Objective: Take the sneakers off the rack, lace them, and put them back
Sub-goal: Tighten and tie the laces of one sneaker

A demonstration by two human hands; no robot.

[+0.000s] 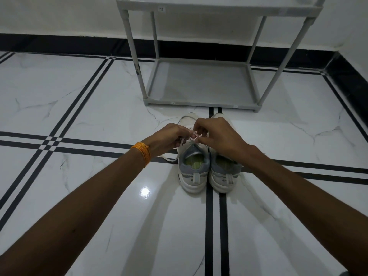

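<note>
Floor: glossy white marble-look tiled floor [83,108], crossed by paired black stripes; bright light reflection near the shoes.
Walls: plain white, edged by a black skirting band [59,43].
Rack: grey tubular shoe rack with flat shelves [201,84], standing against the far wall, both visible shelves bare.
Sneakers: pair of white-and-grey sneakers with green insoles [194,170], side by side on the floor just before the rack, heels toward the camera.
Lace: white shoelace [182,145], loose end trailing on the floor to the left.
Left hand [169,137]: pinched on the lace above the left sneaker; orange thread band [141,152] at the wrist.
Right hand [217,135]: fingertips closed on the same lace, partly covering the right sneaker.
</note>
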